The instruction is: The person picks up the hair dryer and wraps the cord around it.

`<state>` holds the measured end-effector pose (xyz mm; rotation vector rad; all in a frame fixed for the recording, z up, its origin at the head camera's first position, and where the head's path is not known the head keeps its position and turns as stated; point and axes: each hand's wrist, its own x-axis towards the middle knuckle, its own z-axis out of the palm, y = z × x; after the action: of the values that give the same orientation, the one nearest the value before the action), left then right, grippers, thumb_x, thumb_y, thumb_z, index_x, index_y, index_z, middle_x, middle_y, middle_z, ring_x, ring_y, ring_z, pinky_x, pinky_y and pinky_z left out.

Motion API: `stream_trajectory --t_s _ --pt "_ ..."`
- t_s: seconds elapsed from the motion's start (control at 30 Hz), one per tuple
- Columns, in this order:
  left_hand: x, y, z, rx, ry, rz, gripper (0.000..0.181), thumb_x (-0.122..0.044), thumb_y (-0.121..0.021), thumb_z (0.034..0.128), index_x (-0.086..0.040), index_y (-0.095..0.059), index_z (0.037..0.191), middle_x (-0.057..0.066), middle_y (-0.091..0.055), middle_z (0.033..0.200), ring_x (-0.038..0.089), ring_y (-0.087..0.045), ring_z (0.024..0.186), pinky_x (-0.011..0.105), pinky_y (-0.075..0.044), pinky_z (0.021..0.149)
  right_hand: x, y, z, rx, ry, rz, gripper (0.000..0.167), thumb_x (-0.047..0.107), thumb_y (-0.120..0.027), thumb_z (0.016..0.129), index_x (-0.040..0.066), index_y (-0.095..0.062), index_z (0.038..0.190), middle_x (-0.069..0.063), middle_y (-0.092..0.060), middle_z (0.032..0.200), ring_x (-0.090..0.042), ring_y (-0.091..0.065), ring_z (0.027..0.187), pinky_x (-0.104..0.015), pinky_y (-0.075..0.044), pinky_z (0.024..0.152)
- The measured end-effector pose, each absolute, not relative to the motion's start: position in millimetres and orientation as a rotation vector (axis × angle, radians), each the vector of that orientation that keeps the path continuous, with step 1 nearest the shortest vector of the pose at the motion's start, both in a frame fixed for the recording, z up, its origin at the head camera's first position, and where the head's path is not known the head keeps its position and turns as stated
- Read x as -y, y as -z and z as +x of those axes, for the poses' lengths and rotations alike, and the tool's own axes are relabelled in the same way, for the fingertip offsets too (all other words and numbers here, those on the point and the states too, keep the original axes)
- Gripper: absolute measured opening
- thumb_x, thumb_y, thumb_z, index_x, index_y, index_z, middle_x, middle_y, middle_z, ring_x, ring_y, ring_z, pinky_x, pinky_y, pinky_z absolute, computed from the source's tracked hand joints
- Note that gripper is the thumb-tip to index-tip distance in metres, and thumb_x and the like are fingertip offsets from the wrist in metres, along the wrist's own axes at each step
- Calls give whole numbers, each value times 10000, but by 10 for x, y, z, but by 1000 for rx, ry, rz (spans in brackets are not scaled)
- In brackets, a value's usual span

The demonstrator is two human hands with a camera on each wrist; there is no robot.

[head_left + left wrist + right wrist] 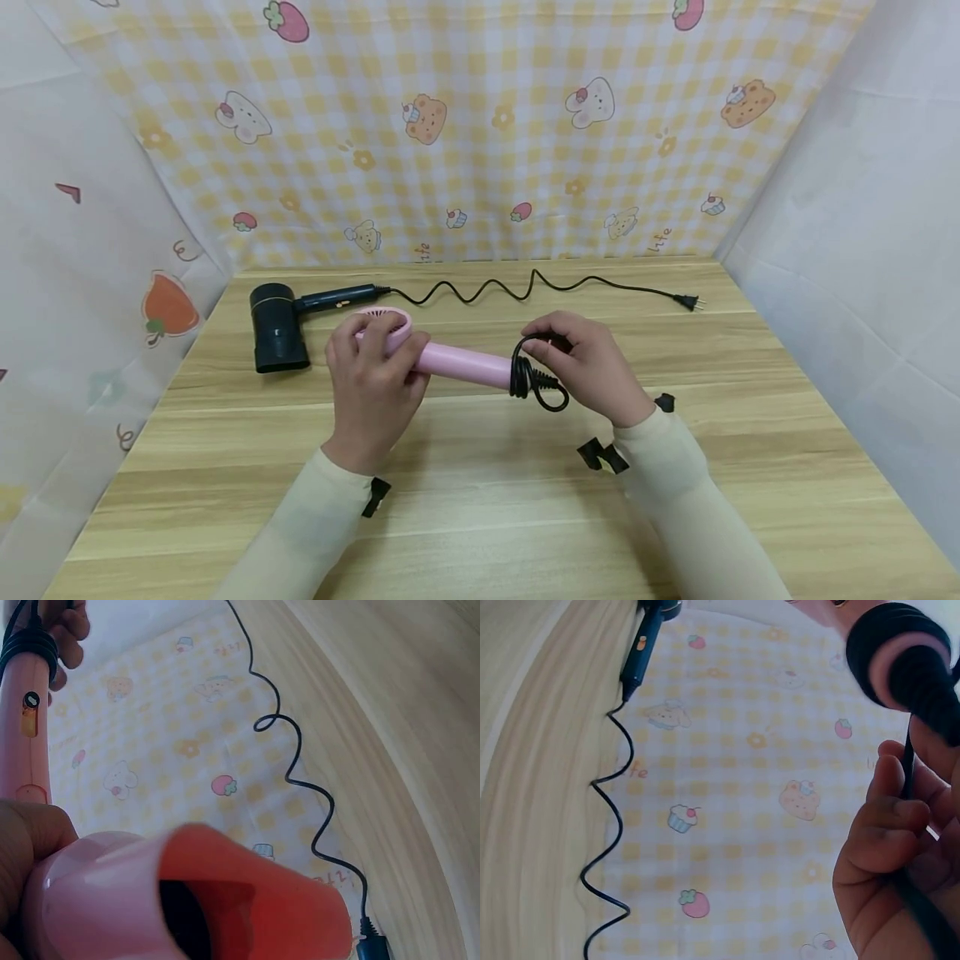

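A pink hair dryer (pixel 465 365) is held above the table, its handle pointing right. My left hand (pixel 375 375) grips it round the head; the left wrist view shows the pink nozzle (pixel 262 892) and the thumb on the body. Black cord (pixel 519 379) is wound in several turns round the handle's end, with a small loop hanging below. My right hand (pixel 588 362) pinches a length of that cord between thumb and fingers, just right of the handle. In the right wrist view the cord runs through the curled fingers (pixel 889 832).
A dark hair dryer (pixel 279 329) lies at the back left of the wooden table (pixel 480 508). Its wavy black cord (pixel 491 287) stretches right along the back edge to a two-pin plug (pixel 686 302). A checked cloth (pixel 480 167) hangs behind.
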<state>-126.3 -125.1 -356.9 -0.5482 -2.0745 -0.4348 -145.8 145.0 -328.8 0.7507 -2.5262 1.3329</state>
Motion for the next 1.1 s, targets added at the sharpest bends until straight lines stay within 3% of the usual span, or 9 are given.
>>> stream_trajectory --t_s 0.23,0.53,0.63,0.8,1.03,1.1 --pt "1221 3541 -1239 2054 475 -560 212 -45 -820 729 -82 -734 919 162 -555 1149 438 -420 1101 619 -352 860 -1491 3399 -1529 2596 -1435 702 131 209 -646 973 138 -735 1037 9 -691 928 -151 -570 726 -293 -470 641" --pt "1202 3525 -1246 2021 543 -574 177 4 -783 717 -56 -744 879 185 -565 1115 460 -430 1058 577 -365 876 -1458 3563 -1561 2661 -1531 737 189 167 -602 993 93 -752 1080 -30 -720 1053 -147 -638 905 -333 -507 796" --pt "1209 3531 -1256 2036 565 -563 176 20 -782 711 -47 -742 869 192 -564 1112 463 -429 1054 574 -358 872 -1431 3620 -1529 2641 -1501 801 158 79 -602 981 74 -760 973 -34 -720 939 -140 -621 801 -315 -497 710" --pt "1221 3546 -1272 2062 570 -532 170 30 -788 712 -35 -744 862 204 -563 1114 470 -427 1057 584 -345 880 -1386 3666 -1453 2662 -1415 817 280 -28 -562 929 118 -637 702 48 -597 637 -117 -482 561 -269 -377 521" --pt "1233 3550 -1290 2088 550 -470 182 17 -808 718 -22 -752 887 209 -560 1132 474 -429 1076 585 -334 885 -1339 3621 -1352 2757 -1445 697 164 112 -630 967 95 -739 845 44 -662 703 -168 -595 604 -306 -483 588" --pt "1242 3549 -1297 2093 542 -449 190 16 -812 718 -20 -753 895 212 -559 1138 477 -430 1082 586 -332 883 -1332 3612 -1333 2763 -1438 686 154 163 -642 965 122 -739 853 44 -656 718 -143 -552 582 -295 -465 567"
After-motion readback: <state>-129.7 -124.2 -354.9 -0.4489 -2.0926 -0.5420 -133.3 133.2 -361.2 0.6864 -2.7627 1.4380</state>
